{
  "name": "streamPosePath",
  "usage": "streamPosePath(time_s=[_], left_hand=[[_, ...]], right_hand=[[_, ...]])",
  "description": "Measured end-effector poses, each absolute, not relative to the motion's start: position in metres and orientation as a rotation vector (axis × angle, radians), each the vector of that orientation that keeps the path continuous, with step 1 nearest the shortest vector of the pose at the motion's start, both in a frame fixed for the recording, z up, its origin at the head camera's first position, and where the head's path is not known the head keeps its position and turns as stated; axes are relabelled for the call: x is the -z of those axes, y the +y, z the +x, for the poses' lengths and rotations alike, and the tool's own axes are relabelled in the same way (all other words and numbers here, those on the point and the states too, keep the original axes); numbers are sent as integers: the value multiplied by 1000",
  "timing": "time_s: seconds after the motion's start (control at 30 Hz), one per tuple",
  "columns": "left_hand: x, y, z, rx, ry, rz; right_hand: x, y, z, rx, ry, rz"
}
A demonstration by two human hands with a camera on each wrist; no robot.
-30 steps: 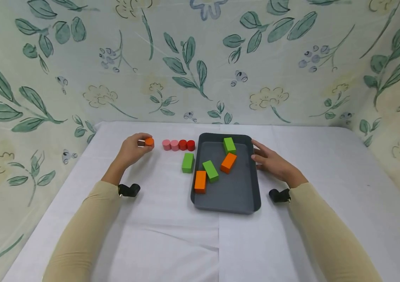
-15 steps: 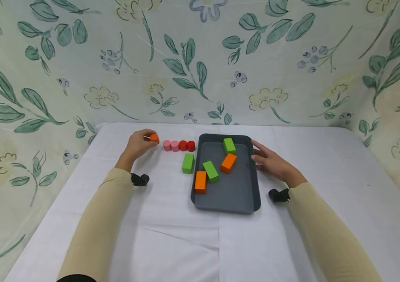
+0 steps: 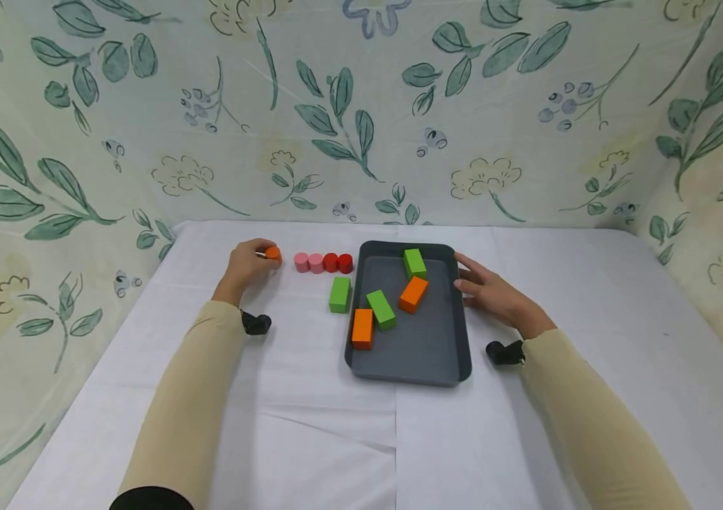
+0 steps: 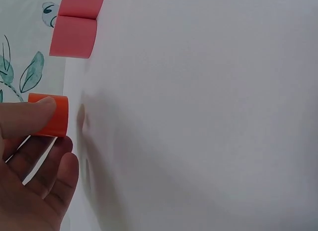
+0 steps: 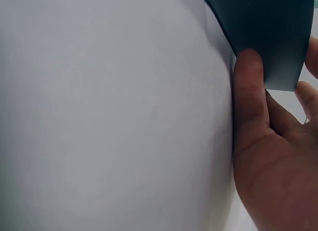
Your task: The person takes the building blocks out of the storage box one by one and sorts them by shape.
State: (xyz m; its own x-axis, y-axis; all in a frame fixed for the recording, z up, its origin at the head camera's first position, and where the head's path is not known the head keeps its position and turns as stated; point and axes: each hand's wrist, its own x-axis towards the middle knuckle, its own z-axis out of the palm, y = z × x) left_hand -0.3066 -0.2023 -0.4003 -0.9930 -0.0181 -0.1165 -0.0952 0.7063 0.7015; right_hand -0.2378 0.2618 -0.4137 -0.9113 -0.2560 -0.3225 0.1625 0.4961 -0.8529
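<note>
My left hand (image 3: 248,265) pinches an orange cylinder (image 4: 61,119) between thumb and fingers, close to the left end of a row of short cylinders. That row holds two pink cylinders (image 3: 308,263) and two red cylinders (image 3: 338,263) side by side, just left of the dark grey tray (image 3: 425,358). My right hand (image 3: 498,297) rests against the tray's right side near its far corner, thumb and fingers touching the outer wall. In the right wrist view the fingers lie fairly straight along that wall.
Inside the tray lie two green blocks (image 3: 381,310) and two orange blocks (image 3: 413,295). Another green block (image 3: 339,295) stands on the white cloth beside the tray's left edge. A floral curtain (image 3: 361,127) hangs behind the table.
My left hand moved right toward the pink end of the row with the orange cylinder, then shifted slightly back left and lower. The right hand and the tray stayed put.
</note>
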Motion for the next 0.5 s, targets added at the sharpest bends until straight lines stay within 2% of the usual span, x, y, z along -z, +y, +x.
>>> streamPosePath(time_s=[0.5], left_hand=[[405,-189,-308,-1130,2709,-130]], right_hand=[[414,263,-238,1404,2321,-75]])
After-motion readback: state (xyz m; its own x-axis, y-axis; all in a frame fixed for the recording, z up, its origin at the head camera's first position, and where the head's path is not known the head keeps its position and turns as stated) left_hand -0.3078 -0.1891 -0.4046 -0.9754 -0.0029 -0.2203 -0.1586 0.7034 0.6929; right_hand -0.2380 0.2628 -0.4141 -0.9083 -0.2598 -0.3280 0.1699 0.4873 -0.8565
